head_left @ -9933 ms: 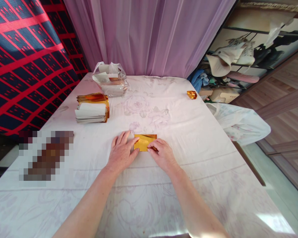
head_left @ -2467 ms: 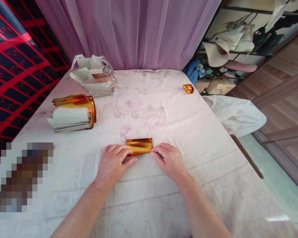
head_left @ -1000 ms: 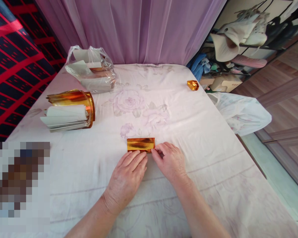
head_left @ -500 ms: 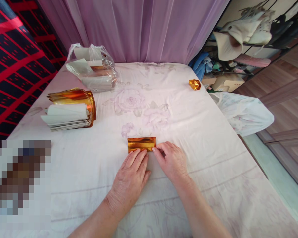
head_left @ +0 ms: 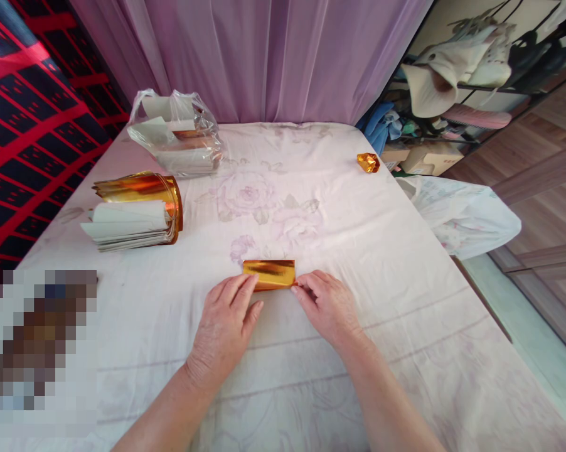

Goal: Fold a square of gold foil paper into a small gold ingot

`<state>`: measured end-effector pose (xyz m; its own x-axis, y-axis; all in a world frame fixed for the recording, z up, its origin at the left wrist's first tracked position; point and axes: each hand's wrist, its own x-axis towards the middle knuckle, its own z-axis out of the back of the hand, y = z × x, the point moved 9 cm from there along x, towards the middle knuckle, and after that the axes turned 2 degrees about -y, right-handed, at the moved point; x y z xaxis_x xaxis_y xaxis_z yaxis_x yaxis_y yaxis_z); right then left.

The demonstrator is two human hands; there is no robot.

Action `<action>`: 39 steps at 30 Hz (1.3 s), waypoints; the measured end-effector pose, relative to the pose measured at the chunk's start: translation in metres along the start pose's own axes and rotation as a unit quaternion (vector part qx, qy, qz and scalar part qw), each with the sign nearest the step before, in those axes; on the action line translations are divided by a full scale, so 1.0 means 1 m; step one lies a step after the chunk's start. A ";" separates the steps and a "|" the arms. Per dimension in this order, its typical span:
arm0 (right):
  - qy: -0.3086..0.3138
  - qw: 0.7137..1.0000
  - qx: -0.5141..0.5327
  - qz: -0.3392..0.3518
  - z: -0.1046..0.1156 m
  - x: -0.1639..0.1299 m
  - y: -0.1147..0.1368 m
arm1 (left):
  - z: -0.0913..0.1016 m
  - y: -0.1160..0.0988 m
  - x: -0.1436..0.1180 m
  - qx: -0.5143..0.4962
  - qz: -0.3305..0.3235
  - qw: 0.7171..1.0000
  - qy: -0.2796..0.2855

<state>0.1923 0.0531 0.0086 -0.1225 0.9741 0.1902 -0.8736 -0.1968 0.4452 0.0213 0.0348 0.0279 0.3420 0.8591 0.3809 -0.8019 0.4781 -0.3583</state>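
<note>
- I see a table (head_left: 358,251) with a pale cloth that has faint flowers on it.
- A small gold paper (head_left: 270,274) lies flat near the front middle.
- A stack of gold and white sheets (head_left: 135,210) sits on my left side.
- A clear bag of papers (head_left: 179,135) sits at the far left.
- A tiny gold lump (head_left: 368,162) lies near the far right edge.
- A white bag (head_left: 462,216) hangs off the right edge.

Folded foil (head_left: 269,274) lies on the tablecloth (head_left: 358,251), paper stack (head_left: 132,213) far left.
</note>
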 end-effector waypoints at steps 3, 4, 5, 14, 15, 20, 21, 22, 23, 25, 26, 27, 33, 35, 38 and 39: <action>-0.001 1.000 0.001 0.004 0.001 0.000 0.000 | 0.001 0.020 0.004 -0.020 0.054 0.998 0.007; -0.002 1.000 0.001 0.006 0.001 0.000 0.000 | 0.001 0.024 0.005 -0.021 0.066 0.998 0.010; -0.003 1.000 0.001 0.007 0.002 0.000 0.001 | 0.002 0.026 0.006 -0.018 0.076 0.997 0.009; -0.006 1.000 0.007 0.015 0.005 -0.001 0.005 | 0.005 0.029 0.006 -0.006 0.114 0.994 -0.001; -0.007 1.000 0.008 0.016 0.005 -0.001 0.005 | 0.004 0.030 0.005 -0.005 0.115 0.993 0.001; -0.011 1.000 0.003 0.017 0.005 -0.002 0.007 | 0.003 0.030 0.005 -0.002 0.112 0.994 0.004; -0.013 1.000 0.002 0.016 0.005 -0.002 0.008 | 0.003 0.030 0.005 -0.001 0.112 0.994 0.004; -0.017 1.000 -0.001 0.013 0.005 -0.002 0.008 | 0.003 0.030 0.005 0.001 0.111 0.994 0.005; -0.022 1.000 -0.004 0.009 0.005 -0.002 0.008 | 0.003 0.029 0.005 0.004 0.110 0.994 0.004; -0.032 0.999 -0.012 0.000 0.006 -0.003 0.008 | 0.004 0.029 0.006 0.012 0.107 0.994 0.003; -0.036 0.999 -0.014 -0.003 0.006 -0.003 0.008 | 0.004 0.029 0.006 0.015 0.106 0.994 0.003; -0.038 0.999 -0.015 -0.006 0.006 -0.003 0.008 | 0.003 0.029 0.006 0.017 0.105 0.994 0.003; -0.026 0.999 -0.021 -0.014 0.003 -0.003 0.006 | 0.003 0.031 0.005 0.011 0.115 0.993 0.004; -0.018 0.999 -0.030 -0.012 0.002 -0.002 0.007 | 0.002 0.031 0.005 0.013 0.117 0.993 0.007; -0.017 0.999 -0.041 -0.013 0.002 -0.002 0.008 | 0.002 0.031 0.006 0.016 0.119 0.993 0.007; -0.017 0.999 -0.043 -0.014 0.003 -0.001 0.008 | 0.003 0.031 0.006 0.017 0.120 0.993 0.006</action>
<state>0.1870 0.0499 0.0140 -0.0818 0.9744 0.2095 -0.9140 -0.1572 0.3740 -0.0028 0.0545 0.0212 0.1447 0.9500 0.2769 -0.8775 0.2525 -0.4077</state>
